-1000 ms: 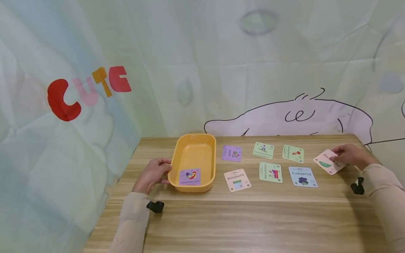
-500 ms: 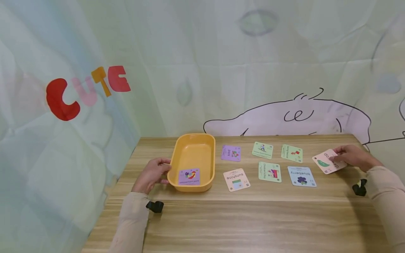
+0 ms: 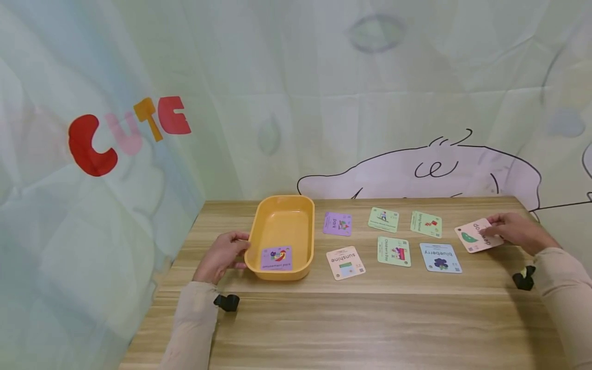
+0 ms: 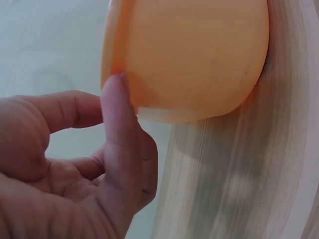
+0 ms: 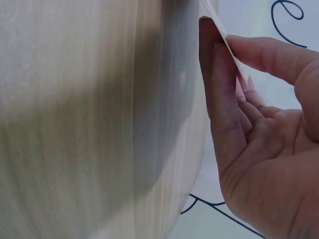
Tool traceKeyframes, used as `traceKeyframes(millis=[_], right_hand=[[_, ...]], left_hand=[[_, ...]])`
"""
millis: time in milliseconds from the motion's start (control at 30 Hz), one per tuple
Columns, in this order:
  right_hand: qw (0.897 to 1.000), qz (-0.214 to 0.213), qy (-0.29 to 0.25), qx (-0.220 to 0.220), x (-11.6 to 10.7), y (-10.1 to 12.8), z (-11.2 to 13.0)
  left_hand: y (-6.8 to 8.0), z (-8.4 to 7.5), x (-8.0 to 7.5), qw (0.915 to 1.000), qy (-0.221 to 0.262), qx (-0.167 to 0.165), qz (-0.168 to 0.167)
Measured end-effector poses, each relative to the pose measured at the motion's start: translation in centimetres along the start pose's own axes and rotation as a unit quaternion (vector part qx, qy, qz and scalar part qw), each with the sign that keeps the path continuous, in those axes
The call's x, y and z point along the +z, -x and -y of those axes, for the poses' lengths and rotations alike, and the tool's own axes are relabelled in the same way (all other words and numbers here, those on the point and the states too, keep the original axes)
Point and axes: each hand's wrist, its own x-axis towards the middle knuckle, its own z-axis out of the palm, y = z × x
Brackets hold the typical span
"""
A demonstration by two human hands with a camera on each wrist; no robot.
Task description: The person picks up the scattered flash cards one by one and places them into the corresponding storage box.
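On the left, my left hand (image 3: 225,255) pinches the near left side of a yellow plastic tray (image 3: 311,231) between thumb and finger. In the left wrist view, the fingertips overlap the tray's wall (image 4: 199,59). A purple picture card (image 3: 276,258) lies in the tray's near end. Far right, my right hand (image 3: 518,231) holds a pale pink word card (image 3: 476,236) with a green leaf picture by its right edge. Seen edge-on in the right wrist view, that card (image 5: 230,50) sits between thumb and fingers, tilted off the table.
Between the hands lie several cards on the wooden table (image 3: 347,324): park (image 3: 337,224), sunshine (image 3: 346,262), Children's Day (image 3: 394,251), blueberry (image 3: 441,258), and two green ones further back (image 3: 384,220). A printed cloth (image 3: 277,103) hangs right behind the table's far edge.
My right hand has shifted slightly left with the pink card, which has turned a little. The left hand stays on the tray, and the other cards lie as before.
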Motion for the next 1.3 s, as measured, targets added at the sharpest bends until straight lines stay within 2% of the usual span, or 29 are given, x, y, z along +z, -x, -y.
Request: traceKeyframes(millis=[667,967,1300], right_hand=[[0.998,-0.036,-0.053,0.024,0.6,0.5,0.4],[0.998,-0.039,-0.033,0.021,0.7,1.3,0.7],[0.996,-0.049,-0.079,0.014,1.3,1.3,1.2]], left_hand=[[-0.1,0.0,-0.1,1.0,0.0,0.001,0.005],[0.0,-0.1,0.0,1.0,0.004,0.003,0.004],[-0.1,0.0,0.0,1.0,-0.003,0.004,-0.001]])
